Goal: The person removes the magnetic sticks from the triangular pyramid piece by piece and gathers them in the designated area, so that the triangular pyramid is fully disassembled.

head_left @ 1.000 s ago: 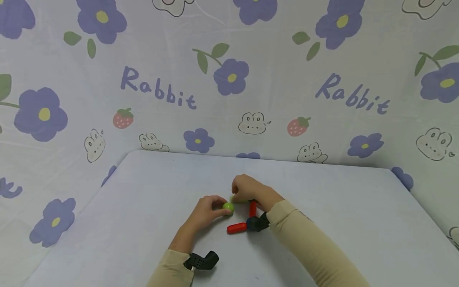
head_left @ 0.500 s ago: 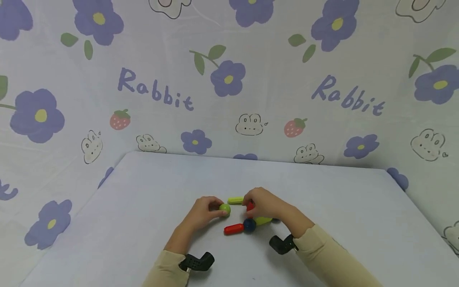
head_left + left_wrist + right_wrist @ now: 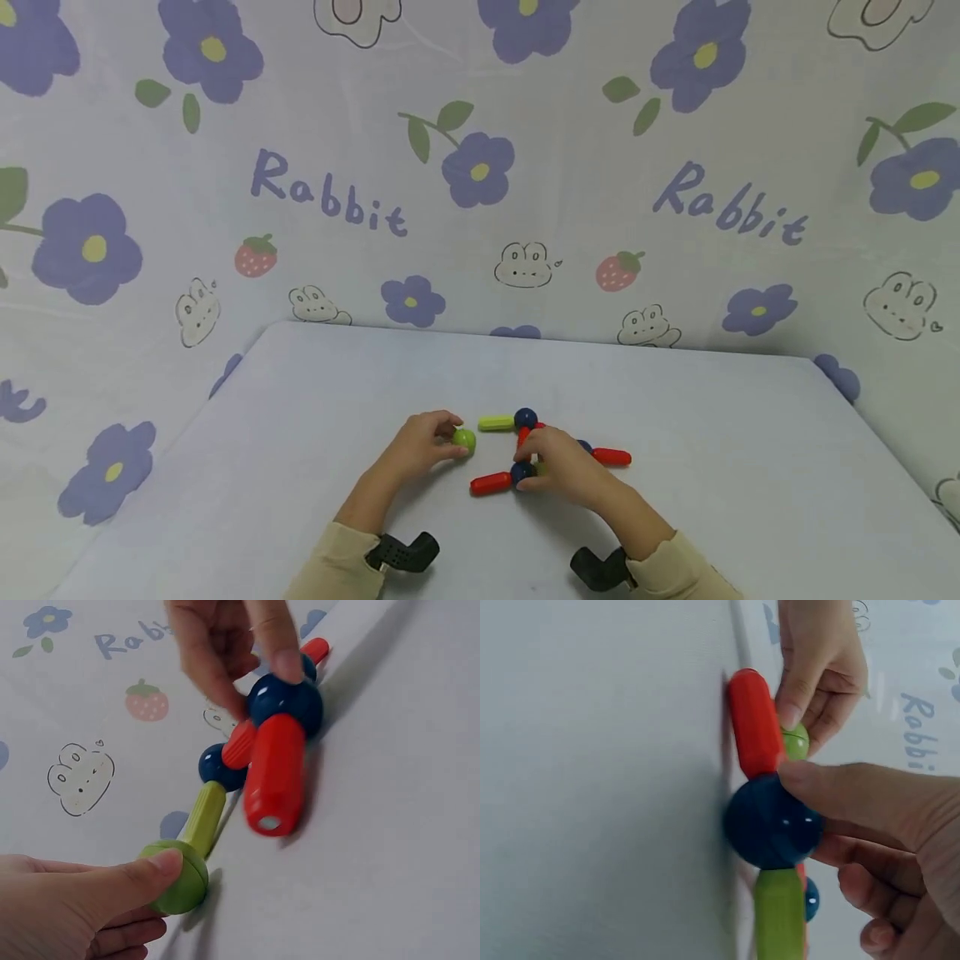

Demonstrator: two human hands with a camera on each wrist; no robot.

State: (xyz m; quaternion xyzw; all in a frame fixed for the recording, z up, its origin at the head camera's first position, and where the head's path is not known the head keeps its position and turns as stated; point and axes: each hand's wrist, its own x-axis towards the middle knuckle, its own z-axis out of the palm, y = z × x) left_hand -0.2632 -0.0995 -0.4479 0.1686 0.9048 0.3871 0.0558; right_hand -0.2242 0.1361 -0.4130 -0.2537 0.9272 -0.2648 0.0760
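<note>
My left hand (image 3: 423,448) pinches a light green ball (image 3: 182,879) between thumb and fingers. To its right lies a figure of joined magnetic rods and dark blue balls. My right hand (image 3: 573,468) grips the figure's front blue ball (image 3: 771,821), fingertips also close to the red rod running back from it. Another red rod (image 3: 491,483) points left from that ball. At the figure's back is a second blue ball (image 3: 526,417) bearing a yellow-green rod (image 3: 496,423), whose free end points toward the green ball, a small gap apart in the head view. The right hand partly covers the figure's middle.
A third blue ball (image 3: 584,447) with a red rod (image 3: 612,457) sticks out beyond the right hand. Everything is on a white table (image 3: 360,367). Behind it hangs a cloth (image 3: 570,192) printed with flowers and rabbits.
My right hand has come from the back yellow-green rod toward me, past the middle red rod, to the front blue ball. My left hand keeps the green ball, shifted slightly left.
</note>
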